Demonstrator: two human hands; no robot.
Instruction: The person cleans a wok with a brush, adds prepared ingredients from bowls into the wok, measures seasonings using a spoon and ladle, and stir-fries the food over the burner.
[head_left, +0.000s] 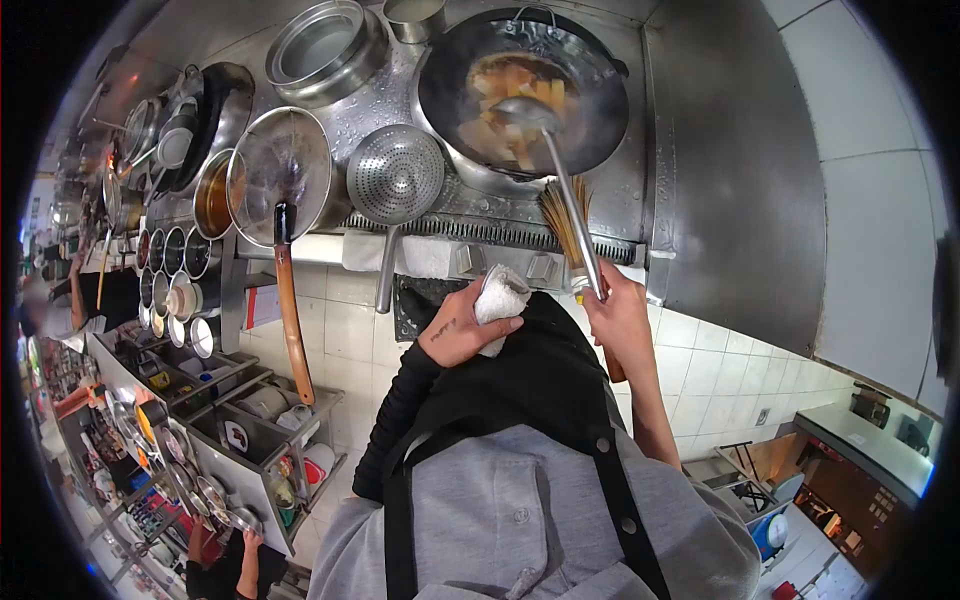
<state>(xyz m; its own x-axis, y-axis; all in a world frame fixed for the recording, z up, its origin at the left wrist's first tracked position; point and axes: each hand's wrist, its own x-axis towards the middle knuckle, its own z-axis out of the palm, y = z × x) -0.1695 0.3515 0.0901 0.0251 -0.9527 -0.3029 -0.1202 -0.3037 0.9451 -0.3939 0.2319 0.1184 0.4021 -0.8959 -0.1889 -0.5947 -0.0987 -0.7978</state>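
My right hand (622, 318) is closed round the handle of a long steel ladle (566, 190). The ladle's bowl rests among yellow-orange chunks of food (519, 85) in brown liquid inside a black wok (450, 95). Steam blurs part of the food. In front of my apron, my left hand (462, 330) grips a folded white cloth (503, 295). A bamboo wok brush (562, 222) stands close behind the ladle handle, at the stove's front edge.
Left of the wok lie a perforated steel skimmer (396, 172) and a wooden-handled mesh strainer (280, 170). A metal pot (328, 50) stands behind them. Seasoning containers (175, 245) line the left side. Other people's hands (248, 565) show at lower left.
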